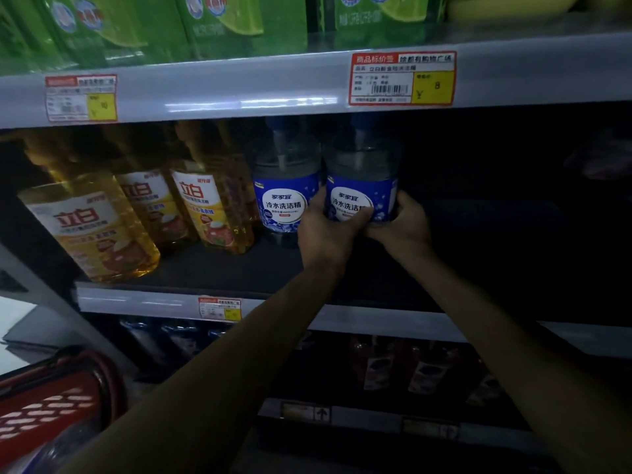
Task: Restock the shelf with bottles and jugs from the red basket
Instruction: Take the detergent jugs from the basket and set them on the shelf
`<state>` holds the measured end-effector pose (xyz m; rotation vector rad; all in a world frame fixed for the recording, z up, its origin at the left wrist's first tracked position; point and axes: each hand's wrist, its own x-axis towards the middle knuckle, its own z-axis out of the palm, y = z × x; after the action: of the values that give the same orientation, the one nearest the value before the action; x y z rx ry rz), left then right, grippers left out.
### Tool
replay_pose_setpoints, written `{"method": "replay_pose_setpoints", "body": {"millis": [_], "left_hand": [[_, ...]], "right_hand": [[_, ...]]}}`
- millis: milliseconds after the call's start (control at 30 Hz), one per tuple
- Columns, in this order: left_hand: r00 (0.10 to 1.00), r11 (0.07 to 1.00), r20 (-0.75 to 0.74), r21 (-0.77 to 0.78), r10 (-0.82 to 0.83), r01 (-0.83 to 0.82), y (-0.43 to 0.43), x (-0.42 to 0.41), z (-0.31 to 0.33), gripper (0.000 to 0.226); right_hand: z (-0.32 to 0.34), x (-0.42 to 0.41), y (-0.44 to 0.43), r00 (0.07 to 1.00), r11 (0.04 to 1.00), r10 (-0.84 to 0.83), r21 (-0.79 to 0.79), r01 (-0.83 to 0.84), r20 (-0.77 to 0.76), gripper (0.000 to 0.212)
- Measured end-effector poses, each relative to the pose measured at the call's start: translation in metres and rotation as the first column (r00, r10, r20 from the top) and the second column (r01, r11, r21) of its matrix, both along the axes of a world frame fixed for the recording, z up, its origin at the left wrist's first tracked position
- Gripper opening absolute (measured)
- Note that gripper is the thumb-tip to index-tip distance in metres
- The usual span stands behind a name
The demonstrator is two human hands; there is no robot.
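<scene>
A clear bottle with a blue label (362, 186) stands upright on the dark middle shelf (219, 268). My left hand (328, 227) wraps its lower left side and my right hand (403, 222) its lower right side, both gripping it. A second bottle of the same kind (285, 196) stands just to its left, touching or nearly touching. The red basket (51, 405) shows at the bottom left corner, with its contents hidden.
Three yellow detergent bottles (201, 206) line the middle shelf to the left. Green jugs (219, 25) fill the shelf above, whose edge carries price tags (402, 78). To the right of the held bottle the shelf is dark. Dark bottles (403, 367) fill the lower shelf.
</scene>
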<state>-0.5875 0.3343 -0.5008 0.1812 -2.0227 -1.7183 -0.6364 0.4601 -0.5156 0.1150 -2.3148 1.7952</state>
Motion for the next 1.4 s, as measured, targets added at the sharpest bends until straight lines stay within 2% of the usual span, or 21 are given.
{"method": "replay_pose_setpoints", "body": {"millis": [233, 367, 500, 567, 633, 700, 767, 900, 967, 1067, 1233, 1400], "left_hand": [[0.999, 0.999, 0.039, -0.035, -0.012, 0.013, 0.001, 0.0, -0.004, 0.064], [0.98, 0.996, 0.194, -0.061, -0.044, 0.057, -0.006, 0.005, -0.001, 0.052], [0.931, 0.981, 0.342, -0.096, -0.129, 0.171, -0.02, 0.016, 0.001, 0.061], [0.925, 0.966, 0.358, -0.164, -0.128, 0.198, -0.023, 0.032, 0.008, 0.048], [0.933, 0.936, 0.343, -0.279, -0.11, 0.213, -0.025, 0.051, 0.015, 0.038], [0.943, 0.903, 0.316, -0.369, -0.102, 0.221, -0.028, 0.072, 0.022, 0.042], [0.944, 0.856, 0.304, -0.446, -0.128, 0.259, -0.033, 0.095, 0.032, 0.05], [0.952, 0.736, 0.276, -0.617, -0.131, 0.28, -0.057, 0.14, 0.046, 0.06], [0.948, 0.69, 0.307, -0.668, -0.086, 0.279, -0.075, 0.164, 0.049, 0.059], [0.935, 0.674, 0.354, -0.687, -0.014, 0.271, -0.113, 0.203, 0.048, 0.07], [0.928, 0.684, 0.364, -0.697, 0.077, 0.217, -0.178, 0.286, 0.033, 0.075], [0.92, 0.56, 0.374, -0.79, 0.116, 0.25, -0.232, 0.361, 0.007, 0.083]], "right_hand": [[0.001, 0.009, -0.005, 0.999, 1.0, -0.014, 0.004, 0.014, 0.052, 0.085], [0.005, 0.02, -0.01, 0.993, 0.998, -0.053, 0.034, 0.05, 0.102, 0.068], [0.01, 0.037, -0.003, 0.988, 0.997, -0.027, 0.078, 0.016, 0.152, 0.09], [0.013, 0.053, 0.006, 0.989, 0.989, -0.01, 0.148, -0.013, 0.151, 0.095], [0.013, 0.072, 0.017, 0.988, 0.948, 0.046, 0.306, -0.09, 0.146, 0.093], [0.015, 0.092, 0.023, 0.989, 0.864, 0.09, 0.484, -0.138, 0.121, 0.091], [0.022, 0.109, 0.021, 0.991, 0.806, 0.105, 0.577, -0.132, 0.079, 0.088], [0.042, 0.14, 0.0, 0.981, 0.73, 0.185, 0.659, -0.181, 0.065, 0.079], [0.047, 0.161, -0.008, 0.967, 0.688, 0.234, 0.686, -0.236, 0.097, 0.085], [0.051, 0.198, -0.016, 0.942, 0.617, 0.291, 0.719, -0.32, 0.17, 0.092], [0.047, 0.244, -0.045, 0.9, 0.532, 0.406, 0.76, -0.373, 0.158, 0.094], [0.035, 0.274, -0.085, 0.843, 0.419, 0.49, 0.788, -0.451, 0.222, 0.091]]}}
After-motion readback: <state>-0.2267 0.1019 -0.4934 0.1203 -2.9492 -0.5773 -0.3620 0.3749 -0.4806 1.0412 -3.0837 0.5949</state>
